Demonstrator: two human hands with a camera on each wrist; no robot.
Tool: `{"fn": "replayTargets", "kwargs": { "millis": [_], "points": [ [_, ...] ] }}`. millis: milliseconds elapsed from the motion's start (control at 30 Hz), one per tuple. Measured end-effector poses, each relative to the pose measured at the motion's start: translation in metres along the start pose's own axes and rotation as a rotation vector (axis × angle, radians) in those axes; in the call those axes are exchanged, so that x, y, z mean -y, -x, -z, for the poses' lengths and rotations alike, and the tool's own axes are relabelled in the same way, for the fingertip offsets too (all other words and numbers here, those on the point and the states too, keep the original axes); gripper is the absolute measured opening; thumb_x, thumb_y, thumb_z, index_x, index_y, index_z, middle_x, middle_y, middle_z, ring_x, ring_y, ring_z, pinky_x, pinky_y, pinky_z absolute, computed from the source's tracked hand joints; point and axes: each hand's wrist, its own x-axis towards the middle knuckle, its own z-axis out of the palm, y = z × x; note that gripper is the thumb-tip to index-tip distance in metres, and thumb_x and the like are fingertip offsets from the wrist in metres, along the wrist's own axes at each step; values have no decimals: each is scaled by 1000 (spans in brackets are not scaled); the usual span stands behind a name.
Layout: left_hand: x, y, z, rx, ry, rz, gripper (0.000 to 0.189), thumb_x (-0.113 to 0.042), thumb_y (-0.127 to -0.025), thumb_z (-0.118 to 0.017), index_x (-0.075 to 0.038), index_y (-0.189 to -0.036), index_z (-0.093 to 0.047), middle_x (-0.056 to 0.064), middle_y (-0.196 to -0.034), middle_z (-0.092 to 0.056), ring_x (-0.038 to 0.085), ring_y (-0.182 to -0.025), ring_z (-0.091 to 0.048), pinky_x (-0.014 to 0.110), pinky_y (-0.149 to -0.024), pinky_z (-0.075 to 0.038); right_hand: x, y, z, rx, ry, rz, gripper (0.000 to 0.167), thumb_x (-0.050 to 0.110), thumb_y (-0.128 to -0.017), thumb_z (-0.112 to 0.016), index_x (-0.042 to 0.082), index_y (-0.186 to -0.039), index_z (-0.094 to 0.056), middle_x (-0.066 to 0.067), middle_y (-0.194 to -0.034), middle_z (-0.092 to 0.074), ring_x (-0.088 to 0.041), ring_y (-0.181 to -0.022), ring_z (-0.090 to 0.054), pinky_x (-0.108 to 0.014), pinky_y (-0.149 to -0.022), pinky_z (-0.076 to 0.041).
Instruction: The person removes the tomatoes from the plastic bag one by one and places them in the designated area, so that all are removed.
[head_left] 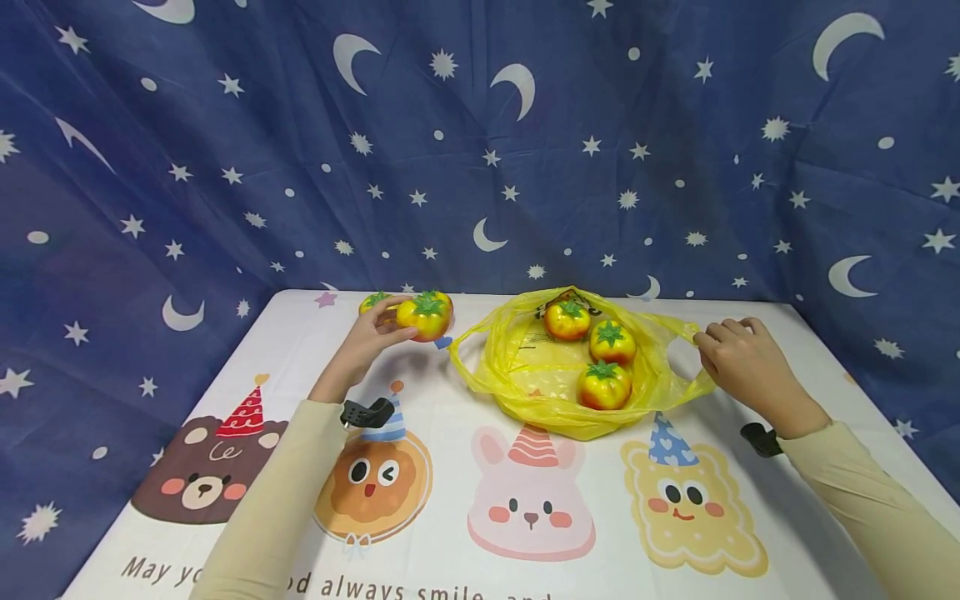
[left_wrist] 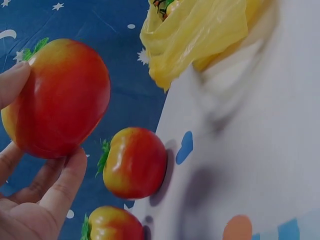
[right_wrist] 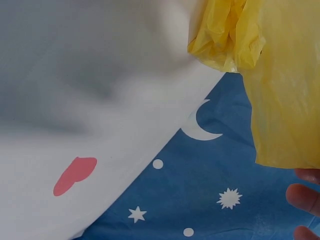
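Observation:
In the head view my left hand (head_left: 363,342) holds a yellow-and-red tomato (head_left: 422,321) with a green leafy top, thumb and fingers around its sides. The left wrist view shows this held tomato (left_wrist: 65,100) raised, its red underside facing the camera. Two more tomatoes sit on the table near that hand, one (left_wrist: 135,162) and another (left_wrist: 112,225) at the lower edge. A yellow plastic bag (head_left: 551,410) lies spread open, with three tomatoes inside, among them one (head_left: 604,387) nearest the front. My right hand (head_left: 742,362) pinches the bag's right handle, pulling it outward.
A white tablecloth (head_left: 442,508) printed with cartoon animals and lettering covers the table. Behind the far edge hangs a dark blue curtain (head_left: 420,233) with white moons and stars. The bag's left handle (head_left: 468,367) stretches toward my left hand.

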Motion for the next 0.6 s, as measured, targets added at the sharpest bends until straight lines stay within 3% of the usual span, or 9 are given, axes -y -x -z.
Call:
{"fn": "replayTargets", "kwargs": {
  "millis": [400,600],
  "points": [
    [4,5,17,-57,3,-11,64,-11,-88,-64,-8,-144,-33,20,-144,-35,36,-131,-40,46,-111,-34,0,0,1,25,4,-14,18,-1,-64,-76,-1,-78,-64,-15,-71,-63,-32,-69,-58,-51,-72,-46],
    [8,11,26,-93,-17,-4,63,-13,-89,-64,-8,-144,-33,18,-144,-36,33,-129,-41,26,-104,-43,0,1,1,35,12,-21,19,-1,-65,-76,-1,-79,-64,-16,-73,-63,-32,-69,-58,-51,-73,-47]
  ]
}}
